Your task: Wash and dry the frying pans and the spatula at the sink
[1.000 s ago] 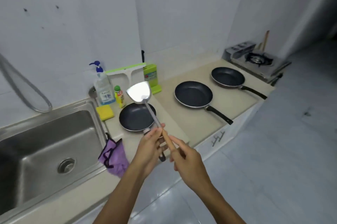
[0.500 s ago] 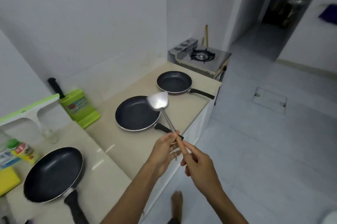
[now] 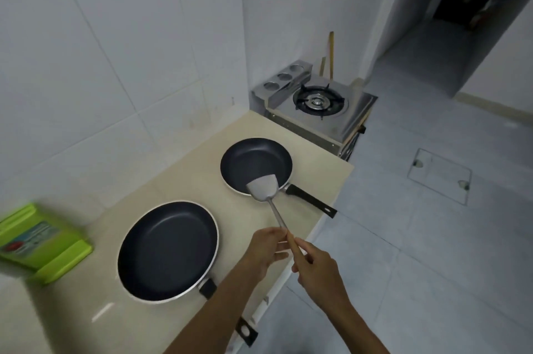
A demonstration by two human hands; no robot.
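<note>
Beige counter, with stove butted against its 12 o'clock end. On it: large frying pan, and at its 1 o'clock the small frying pan, handle pointing to 4. Steel spatula blade is over the small pan's near rim; contact unclear. Both hands hold it: right hand wraps the wooden handle, left hand pinches the shaft just above.

Left hand, right hand close together, pinch grips on spatula
</note>
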